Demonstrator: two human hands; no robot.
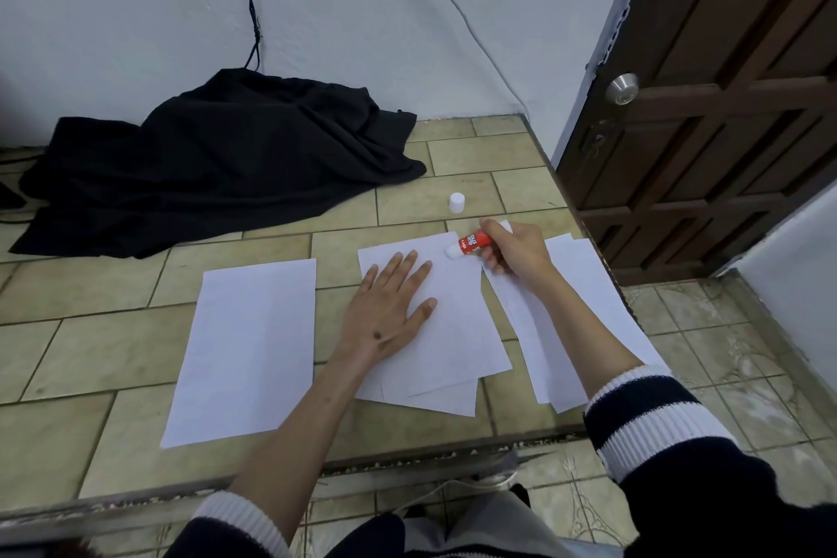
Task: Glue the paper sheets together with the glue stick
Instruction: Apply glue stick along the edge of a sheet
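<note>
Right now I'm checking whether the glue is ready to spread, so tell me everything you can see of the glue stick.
The glue stick is a short red tube with white lettering, uncapped, its white tip at the far right corner of the middle paper sheet. It lies tilted, tip pointing left. The right hand grips its rear end. Its white cap stands apart on the tiled table.

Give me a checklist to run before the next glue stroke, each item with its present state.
1. Cap off the glue stick: ok, it stands apart on the tiled table.
2. Right hand grips the stick: ok.
3. Tip on the middle sheet: ok, at its far right corner.
4. Left hand flat, pressing that sheet: ok.
5. Glue already laid: cannot tell.
6. Next sheet near: ok, the left sheet lies alone beside it.
</note>
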